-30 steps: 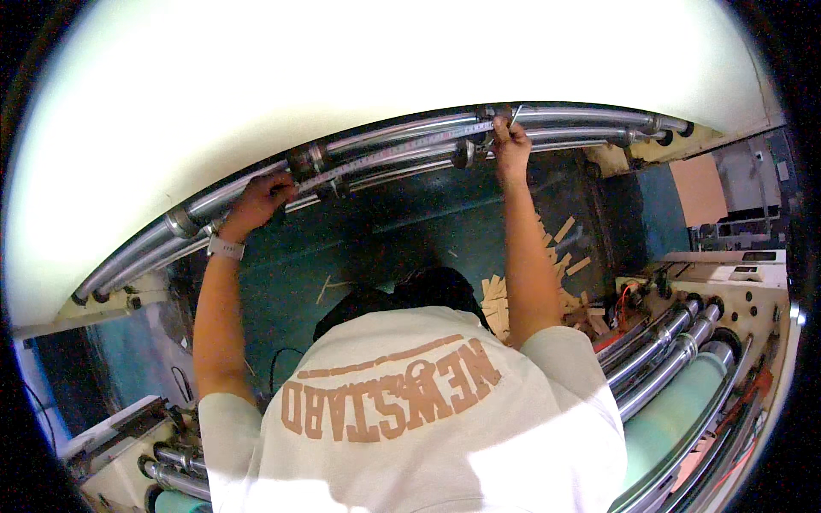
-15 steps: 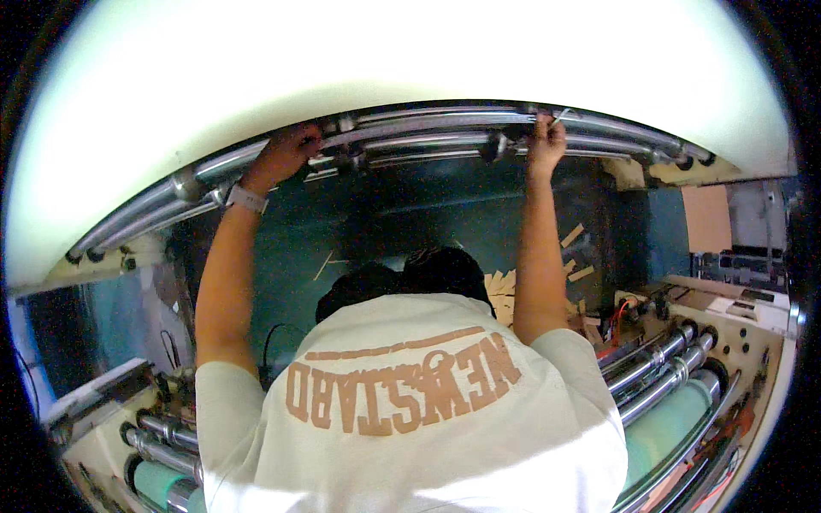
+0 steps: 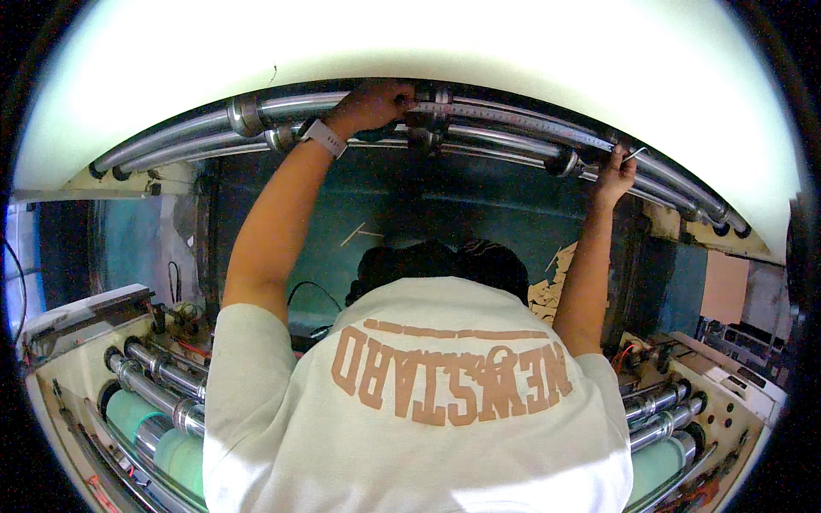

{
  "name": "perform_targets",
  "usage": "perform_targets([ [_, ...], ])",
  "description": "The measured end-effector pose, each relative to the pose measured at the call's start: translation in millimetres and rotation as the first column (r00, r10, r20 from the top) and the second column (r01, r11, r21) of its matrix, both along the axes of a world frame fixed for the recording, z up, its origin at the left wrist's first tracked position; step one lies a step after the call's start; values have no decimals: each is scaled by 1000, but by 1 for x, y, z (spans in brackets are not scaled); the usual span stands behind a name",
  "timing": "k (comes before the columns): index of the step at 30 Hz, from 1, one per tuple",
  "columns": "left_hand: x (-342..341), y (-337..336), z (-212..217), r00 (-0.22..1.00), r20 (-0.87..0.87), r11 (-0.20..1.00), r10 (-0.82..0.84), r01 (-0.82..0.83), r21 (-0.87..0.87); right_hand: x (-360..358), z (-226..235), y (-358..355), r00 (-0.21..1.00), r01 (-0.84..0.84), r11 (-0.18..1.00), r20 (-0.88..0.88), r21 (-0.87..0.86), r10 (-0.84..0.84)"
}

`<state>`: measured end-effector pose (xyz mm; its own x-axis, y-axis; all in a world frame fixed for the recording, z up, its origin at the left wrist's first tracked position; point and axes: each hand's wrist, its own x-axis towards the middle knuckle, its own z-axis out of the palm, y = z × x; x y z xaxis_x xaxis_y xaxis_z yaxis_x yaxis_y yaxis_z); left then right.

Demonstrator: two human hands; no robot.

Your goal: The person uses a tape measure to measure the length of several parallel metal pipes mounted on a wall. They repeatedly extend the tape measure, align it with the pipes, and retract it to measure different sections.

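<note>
Two metal shafts with ring collars [image 3: 245,115] run across the far side under a bright white panel. My left hand [image 3: 376,107] is closed at the upper shaft, left of the middle collar, around what looks like a tape measure, its body mostly hidden by my fingers. The pale, marked tape blade [image 3: 513,116] stretches from there along the shaft to my right hand [image 3: 614,178]. Raised at the shafts' right part, my right hand pinches a thin bent metal rod [image 3: 635,155], like a hex key, next to the tape's end. Whether it also grips the tape I cannot tell.
The white panel [image 3: 410,43] curves close above both hands. Cardboard scraps [image 3: 552,291] lie on the dark floor below. Chrome rollers and green cylinders [image 3: 184,462] stand at both lower sides, with wiring nearby. A cardboard sheet [image 3: 725,286] is at the right.
The whole view has shifted, so the shafts and both hands appear farther right. Against the collars, my hands are in nearly the same places. The tape blade shows more plainly.
</note>
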<state>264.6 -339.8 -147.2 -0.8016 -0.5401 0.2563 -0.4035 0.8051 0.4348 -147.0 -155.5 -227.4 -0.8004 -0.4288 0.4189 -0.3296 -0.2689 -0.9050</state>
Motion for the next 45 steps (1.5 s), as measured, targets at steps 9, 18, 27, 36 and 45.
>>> perform_targets([
  [9,0,-14,1,994,95,998,-46,42,44,30,23,-1,998,-25,999,57,22,23],
  [18,-5,-13,7,988,142,993,-59,44,108,27,23,1,996,-18,1000,85,10,17],
  [27,-7,-19,8,970,219,978,-101,56,201,22,21,1,999,3,999,49,44,-5],
  [36,-6,-19,12,974,211,973,-85,35,228,30,27,0,996,-4,1000,90,26,1],
  [45,-8,-21,9,981,176,968,-84,38,248,21,23,1,999,-7,1000,39,22,6],
])
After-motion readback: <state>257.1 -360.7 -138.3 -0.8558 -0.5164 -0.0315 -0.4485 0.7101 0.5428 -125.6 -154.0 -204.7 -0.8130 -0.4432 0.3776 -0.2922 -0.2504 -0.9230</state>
